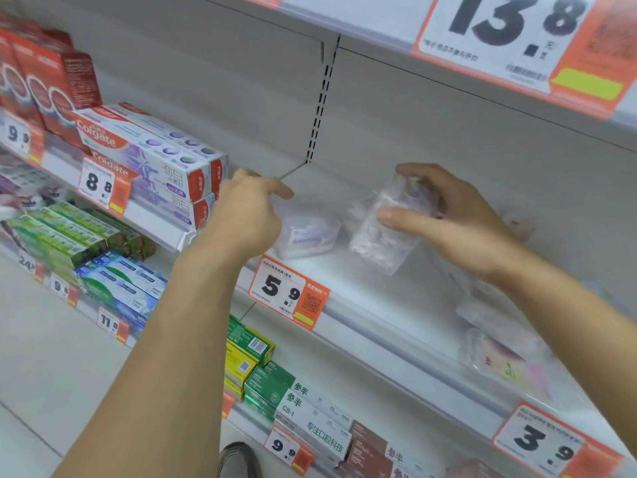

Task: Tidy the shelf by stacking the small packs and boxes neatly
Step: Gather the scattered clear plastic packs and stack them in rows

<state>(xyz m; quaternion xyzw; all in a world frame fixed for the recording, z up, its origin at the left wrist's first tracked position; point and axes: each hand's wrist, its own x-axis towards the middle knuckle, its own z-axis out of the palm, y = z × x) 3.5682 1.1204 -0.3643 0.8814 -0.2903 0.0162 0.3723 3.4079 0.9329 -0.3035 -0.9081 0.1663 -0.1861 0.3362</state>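
Hands work apart on the white shelf (362, 281): the right hand (458, 219) pinches a clear plastic pack (382, 232) upright between thumb and fingers, while the left hand (248, 212) curls onto a second clear pack (310, 229) lying flat beside the Colgate boxes (155, 157).

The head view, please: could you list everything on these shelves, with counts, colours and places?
Clear pack: one, transparent with purple, in the right hand's grip above the shelf.
Clear pack under left hand: one, whitish, on the shelf.
More clear packs: count unclear, right end.
Colgate boxes: several, white and purple, left.
Red boxes: several, upper left.
Green boxes: several, lower left.
5.9 price tag: one, orange-white, shelf edge.
Left hand: fingers curled at its pack.
Right hand: holds a pack.
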